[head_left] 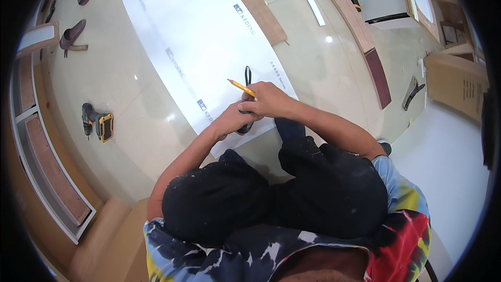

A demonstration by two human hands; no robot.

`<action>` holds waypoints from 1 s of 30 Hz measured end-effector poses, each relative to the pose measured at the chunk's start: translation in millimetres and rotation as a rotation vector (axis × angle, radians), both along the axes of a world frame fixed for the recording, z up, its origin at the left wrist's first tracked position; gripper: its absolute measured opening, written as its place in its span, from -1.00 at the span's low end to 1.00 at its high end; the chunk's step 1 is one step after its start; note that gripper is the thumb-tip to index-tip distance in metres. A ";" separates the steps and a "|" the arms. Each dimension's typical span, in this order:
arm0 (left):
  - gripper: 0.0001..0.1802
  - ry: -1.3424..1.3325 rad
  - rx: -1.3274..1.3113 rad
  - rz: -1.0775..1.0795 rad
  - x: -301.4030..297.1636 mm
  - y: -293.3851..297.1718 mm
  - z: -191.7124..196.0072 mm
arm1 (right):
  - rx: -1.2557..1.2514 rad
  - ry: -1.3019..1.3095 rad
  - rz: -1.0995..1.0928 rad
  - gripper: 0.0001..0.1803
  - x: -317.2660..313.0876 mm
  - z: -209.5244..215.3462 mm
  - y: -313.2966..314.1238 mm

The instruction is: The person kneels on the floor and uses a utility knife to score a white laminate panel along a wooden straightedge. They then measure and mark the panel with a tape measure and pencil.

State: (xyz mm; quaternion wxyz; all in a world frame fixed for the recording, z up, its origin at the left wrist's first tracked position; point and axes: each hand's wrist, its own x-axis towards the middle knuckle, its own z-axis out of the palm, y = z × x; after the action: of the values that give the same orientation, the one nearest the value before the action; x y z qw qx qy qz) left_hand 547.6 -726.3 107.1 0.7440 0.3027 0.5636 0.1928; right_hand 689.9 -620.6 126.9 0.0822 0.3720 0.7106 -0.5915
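Observation:
My two hands meet over the near end of a long white printed sheet. A yellow pencil sticks out of my right hand, its tip toward the upper left. My left hand is closed just below, its fingers against those of the right. Between the hands is a dark object, mostly hidden by fingers; its kind cannot be made out. A black strap loop stands out beyond the fingers and seems to belong to it.
A yellow-and-black cordless drill lies on the tiled floor at left, with brown slippers farther off. Wooden boards lie right of the sheet. A utility knife, a cardboard box and white drawer frames flank me.

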 end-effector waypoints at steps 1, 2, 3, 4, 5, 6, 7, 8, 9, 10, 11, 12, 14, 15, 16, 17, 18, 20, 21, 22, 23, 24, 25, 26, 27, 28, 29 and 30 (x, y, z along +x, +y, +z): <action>-0.54 -0.079 -0.056 0.053 0.8 -4.1 -5.5 | -0.026 -0.033 0.055 -0.57 2.5 -1.4 1.3; -0.53 -0.095 -0.072 0.059 0.2 -9.6 -9.6 | -0.043 -0.037 0.072 -0.57 6.4 -0.7 0.1; -0.53 -0.110 -0.089 0.065 -0.2 -16.6 -12.9 | -0.061 -0.040 0.090 -0.56 10.9 2.0 -2.5; -0.53 -0.117 -0.104 0.073 -2.0 -23.1 -16.7 | -0.076 -0.035 0.108 -0.56 13.1 3.9 -5.3; -0.52 -0.065 -0.071 0.060 -0.4 -23.6 -22.1 | -0.058 -0.007 0.066 -0.57 15.4 3.5 -8.7; -0.49 -0.030 -0.041 0.019 2.1 -25.0 -29.3 | 0.056 0.008 0.066 -0.60 18.9 -7.1 -17.0; -0.47 -0.039 -0.028 -0.073 0.1 -19.3 -27.1 | 0.064 0.032 0.030 -0.64 20.6 -15.4 -21.9; -0.45 -0.041 -0.005 -0.161 -3.3 -10.5 -22.5 | 0.082 0.063 -0.001 -0.68 19.9 -18.6 -20.7; -0.43 -0.059 0.055 -0.037 1.0 -16.5 -22.5 | -0.078 0.032 -0.084 -0.69 21.2 -19.7 -18.1; -0.40 -0.076 0.128 0.082 3.8 -22.2 -23.4 | -0.229 0.009 -0.166 -0.70 22.5 -17.5 -11.3; -0.38 -0.112 -0.003 0.075 2.2 -19.4 -19.5 | -0.392 -0.020 -0.244 -0.70 26.3 -18.1 -8.4; -0.44 -0.141 0.002 0.105 1.8 -17.0 -14.7 | -0.440 0.015 -0.283 -0.70 29.1 -21.0 -6.7; -0.51 -0.257 -0.041 0.221 1.9 -12.6 -18.5 | -0.550 0.073 -0.356 -0.71 34.5 -28.2 -8.7; -0.52 -0.223 -0.010 0.191 -0.8 -10.2 -20.1 | -0.599 0.088 -0.390 -0.71 34.1 -30.6 -9.6; -0.53 -0.197 0.006 0.164 0.5 -12.1 -19.0 | -0.660 0.091 -0.426 -0.71 36.8 -32.7 -15.1; -0.53 -0.171 0.022 0.136 0.1 -13.0 -18.5 | -0.720 0.093 -0.462 -0.71 37.8 -35.3 -17.2; -0.53 -0.160 0.017 0.135 -2.1 -11.6 -19.3 | -0.733 0.117 -0.456 -0.71 37.1 -40.2 -15.0; -0.52 -0.148 -0.009 0.130 -2.7 -14.2 -21.1 | -0.770 0.151 -0.453 -0.70 34.6 -39.5 -13.4; -0.50 -0.099 0.091 0.167 -2.8 -17.7 -30.9 | -0.734 0.159 -0.444 -0.69 32.0 -38.2 -12.4; -0.45 -0.074 0.173 0.221 0.7 -16.5 -25.4 | -0.688 0.185 -0.449 -0.68 31.6 -39.9 -11.5; -0.38 -0.103 0.204 0.313 3.5 -20.2 -32.6 | -0.663 0.189 -0.457 -0.67 33.3 -46.8 -15.9; -0.35 -0.160 0.225 0.308 7.1 -20.9 -35.9 | -0.661 0.168 -0.498 -0.66 43.2 -66.3 -18.5; -0.39 -0.109 0.213 0.344 6.1 -25.6 -33.4 | -0.675 0.124 -0.482 -0.66 41.1 -65.0 -15.7; -0.41 -0.033 0.250 0.312 6.1 -26.9 -28.0 | -0.696 0.125 -0.513 -0.66 36.2 -57.3 -16.5; -0.44 0.051 0.285 0.295 5.6 -26.9 -24.6 | -0.751 0.175 -0.476 -0.65 36.2 -53.9 -14.3; -0.47 0.033 0.330 0.321 4.3 -24.8 -19.5 | -0.774 0.143 -0.403 -0.62 30.5 -39.6 -8.9; -0.48 0.055 0.328 0.358 2.8 -23.5 -20.2 | -0.792 0.079 -0.346 -0.60 27.1 -31.4 -6.3; -0.44 0.089 0.238 0.212 -6.5 -19.0 -13.7 | -0.766 0.087 -0.329 -0.60 32.4 -33.0 -8.9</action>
State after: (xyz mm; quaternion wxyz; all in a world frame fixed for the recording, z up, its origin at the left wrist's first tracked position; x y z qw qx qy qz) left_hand 541.1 -745.3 93.5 0.6526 0.3359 0.5979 0.3221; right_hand 722.2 -629.5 93.9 0.0890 0.3978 0.3730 -0.8335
